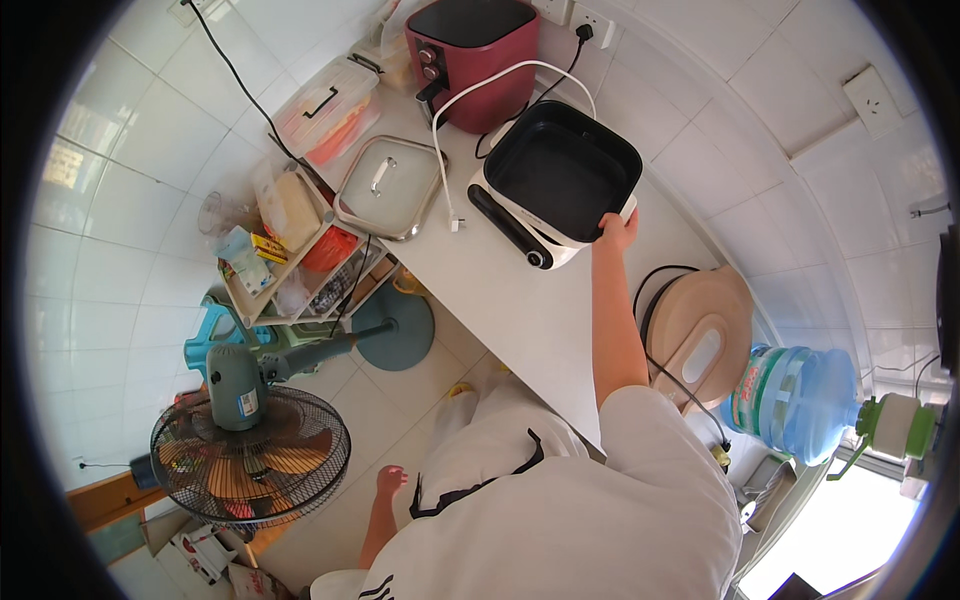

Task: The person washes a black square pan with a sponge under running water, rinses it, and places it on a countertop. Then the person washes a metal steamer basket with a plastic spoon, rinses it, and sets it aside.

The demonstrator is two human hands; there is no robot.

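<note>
A square electric cooker with a white base (pixel 564 257) and a black inner pan (pixel 562 172) stands uncovered on the white counter. My right hand (pixel 619 231) grips its near right corner, thumb over the pan's rim. A black handle (pixel 510 226) runs along the cooker's front. The white power cord arches over toward the left, its plug (pixel 455 223) lying loose on the counter. To the left lies a square glass lid (pixel 391 187) with a metal rim. My left hand (pixel 391 480) hangs low beside my body, fingers loosely bent and apart, with nothing seen in it.
Behind the cooker stands a red air fryer (pixel 480 75). A clear lidded box (pixel 330 109) is at the back left, above a crowded shelf cart (pixel 285 270). A standing fan (pixel 251 450) occupies the floor at left. A beige folded tub (pixel 697 330) and a water bottle (pixel 802 405) are at right.
</note>
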